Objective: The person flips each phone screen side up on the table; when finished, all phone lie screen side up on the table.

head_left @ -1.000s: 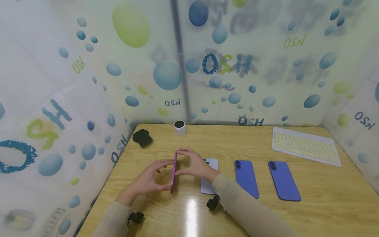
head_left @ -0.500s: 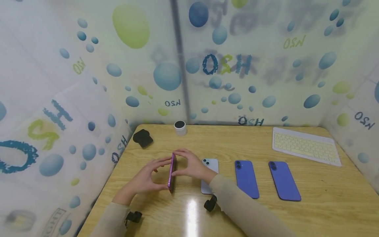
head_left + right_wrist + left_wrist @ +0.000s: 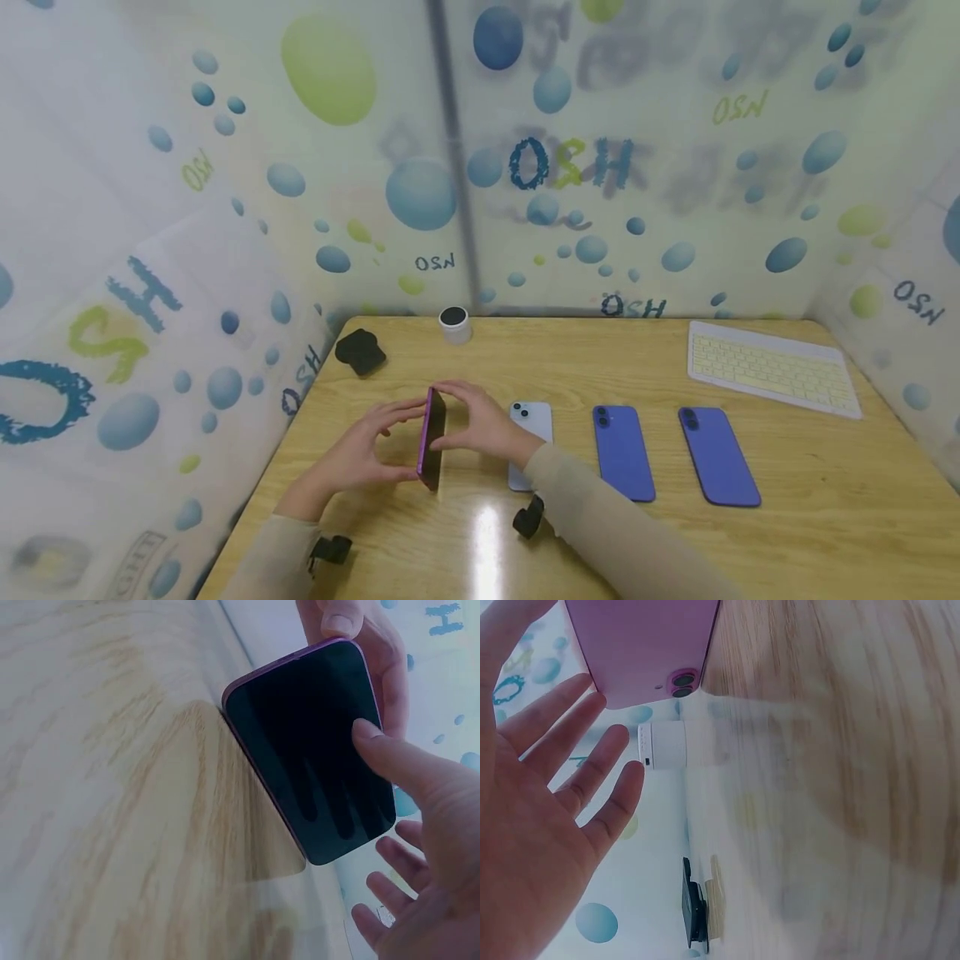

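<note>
A pink smartphone (image 3: 432, 442) is up on its long side on the left part of the table, between both hands. Its dark screen (image 3: 307, 750) faces the right hand, and the pink back with two camera lenses (image 3: 682, 682) faces the left. My left hand (image 3: 352, 457) holds it with the thumb at the near end and the fingertips along the upper edge. With the right hand (image 3: 483, 427) I pinch it, thumb on the screen side and index finger at the far end; the remaining right fingers spread loosely. In the right wrist view, its lower edge seems to touch the wood.
Right of the hands lie a light-blue phone (image 3: 531, 421) and two blue phones (image 3: 625, 454), backs up. A white keyboard (image 3: 776, 371) lies at the back right. A white round device (image 3: 455, 325) and a black flat object (image 3: 361, 352) are at the back left. Patterned curtains (image 3: 555, 242) surround the table.
Both hands have shifted slightly left with the pink phone. It has tilted, so more of its dark screen shows in the head view.
</note>
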The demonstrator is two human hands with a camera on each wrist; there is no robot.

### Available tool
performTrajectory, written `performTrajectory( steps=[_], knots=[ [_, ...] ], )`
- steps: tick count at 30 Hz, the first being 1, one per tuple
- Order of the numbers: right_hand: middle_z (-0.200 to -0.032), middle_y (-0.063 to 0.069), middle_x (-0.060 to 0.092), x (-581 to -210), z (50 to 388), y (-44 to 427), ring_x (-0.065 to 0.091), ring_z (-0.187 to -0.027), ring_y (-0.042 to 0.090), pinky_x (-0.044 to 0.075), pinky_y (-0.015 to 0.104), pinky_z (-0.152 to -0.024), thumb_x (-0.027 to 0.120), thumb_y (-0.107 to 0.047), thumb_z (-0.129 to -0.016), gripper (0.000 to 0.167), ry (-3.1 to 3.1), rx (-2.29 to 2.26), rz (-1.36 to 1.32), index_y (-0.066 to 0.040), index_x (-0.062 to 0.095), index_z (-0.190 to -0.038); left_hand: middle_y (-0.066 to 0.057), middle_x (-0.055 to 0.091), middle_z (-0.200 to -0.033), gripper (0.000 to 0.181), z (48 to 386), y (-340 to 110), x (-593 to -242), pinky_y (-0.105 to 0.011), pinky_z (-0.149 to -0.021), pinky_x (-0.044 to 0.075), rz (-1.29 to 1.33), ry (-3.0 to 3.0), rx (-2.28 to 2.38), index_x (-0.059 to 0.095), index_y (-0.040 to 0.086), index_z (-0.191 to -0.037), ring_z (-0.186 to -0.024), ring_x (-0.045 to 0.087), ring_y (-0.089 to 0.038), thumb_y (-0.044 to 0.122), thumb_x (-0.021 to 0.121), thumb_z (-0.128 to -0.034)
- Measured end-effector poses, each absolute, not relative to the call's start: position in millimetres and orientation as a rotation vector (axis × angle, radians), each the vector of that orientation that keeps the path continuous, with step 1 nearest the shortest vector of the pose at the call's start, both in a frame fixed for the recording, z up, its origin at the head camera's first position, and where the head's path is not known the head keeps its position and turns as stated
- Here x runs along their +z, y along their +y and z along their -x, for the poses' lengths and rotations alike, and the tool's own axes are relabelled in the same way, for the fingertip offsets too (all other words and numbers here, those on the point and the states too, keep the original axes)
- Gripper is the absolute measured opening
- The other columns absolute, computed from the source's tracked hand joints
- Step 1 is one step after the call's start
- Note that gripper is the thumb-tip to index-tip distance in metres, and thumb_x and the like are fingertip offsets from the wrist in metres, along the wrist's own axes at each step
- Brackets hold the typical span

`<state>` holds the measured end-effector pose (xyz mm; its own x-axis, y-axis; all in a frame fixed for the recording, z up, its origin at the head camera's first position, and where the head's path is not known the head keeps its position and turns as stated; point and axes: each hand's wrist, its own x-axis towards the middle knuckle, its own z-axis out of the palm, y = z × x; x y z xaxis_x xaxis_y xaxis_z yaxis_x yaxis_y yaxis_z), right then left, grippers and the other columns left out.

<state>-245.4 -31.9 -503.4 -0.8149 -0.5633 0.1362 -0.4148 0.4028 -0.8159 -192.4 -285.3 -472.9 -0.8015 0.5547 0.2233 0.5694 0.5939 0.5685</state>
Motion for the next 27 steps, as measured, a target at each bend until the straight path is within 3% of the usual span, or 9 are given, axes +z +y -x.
performTrajectory(
  steps=[11,22,27],
  knots=[
    [-0.157,0.007,0.050,-511.0,250.8,-30.6,0.042,-0.148,0.030,0.031,0.051,-0.122,0.096,-0.035,-0.072,0.098,2.575,-1.143,0.900,-0.014,0.048,-0.154,-0.012,0.051,-0.157,0.091,192.2,-295.6,-476.9,-0.040,-0.088,0.050,0.913,-2.803,-1.019,0.056,0.015,-0.148,-0.126,0.054,-0.027,0.044,0.094,-0.0714],
    [-0.157,0.005,0.050,-517.4,251.7,-38.1,0.039,-0.147,0.032,0.027,0.057,-0.121,0.097,-0.044,-0.066,0.105,2.683,-0.968,0.921,-0.019,0.048,-0.155,-0.010,0.052,-0.156,0.088,188.6,-307.3,-481.7,-0.041,-0.088,0.050,0.875,-2.803,-1.018,0.058,0.015,-0.147,-0.130,0.051,-0.026,0.044,0.094,-0.0721],
    [-0.157,0.002,0.048,-517.5,248.4,-41.8,0.037,-0.147,0.032,0.022,0.061,-0.119,0.097,-0.051,-0.064,0.106,2.722,-0.882,0.904,-0.023,0.049,-0.154,-0.011,0.053,-0.155,0.090,185.6,-314.3,-481.9,-0.048,-0.090,0.048,0.826,-2.837,-1.005,0.059,0.015,-0.146,-0.131,0.049,-0.029,0.044,0.096,-0.0688]
  ],
)
